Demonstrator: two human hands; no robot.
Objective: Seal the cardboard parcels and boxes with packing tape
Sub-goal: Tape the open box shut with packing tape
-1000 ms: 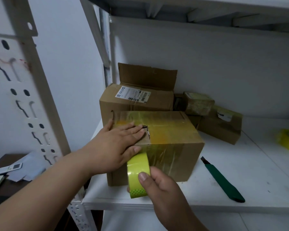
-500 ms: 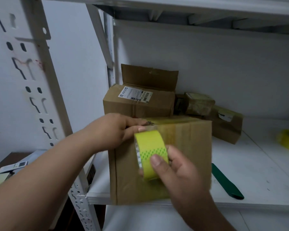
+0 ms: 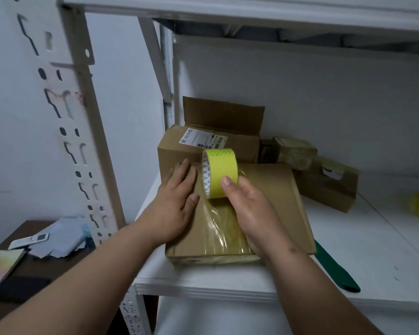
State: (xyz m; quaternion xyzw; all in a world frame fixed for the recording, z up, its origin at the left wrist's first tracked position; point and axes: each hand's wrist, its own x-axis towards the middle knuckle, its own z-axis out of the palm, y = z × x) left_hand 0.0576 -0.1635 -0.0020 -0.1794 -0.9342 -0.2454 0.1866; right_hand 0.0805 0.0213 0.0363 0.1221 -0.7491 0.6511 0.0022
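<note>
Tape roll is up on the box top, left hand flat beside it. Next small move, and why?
Probably keep rolling the tape roll away across the box toward its far edge. The right hand grips the roll, a clear strip already lies from the near edge up to it, and the far part of the top looks bare. The left hand lies flat on the box, steadying it.

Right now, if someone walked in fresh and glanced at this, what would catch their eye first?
The bright yellow-green tape roll at the centre, gripped by the right hand, with a clear strip running down over the top of the cardboard box at the front edge of the white shelf. The left hand lies flat on the box beside the strip. Behind stand an open box with a shipping label and smaller taped parcels.
</note>
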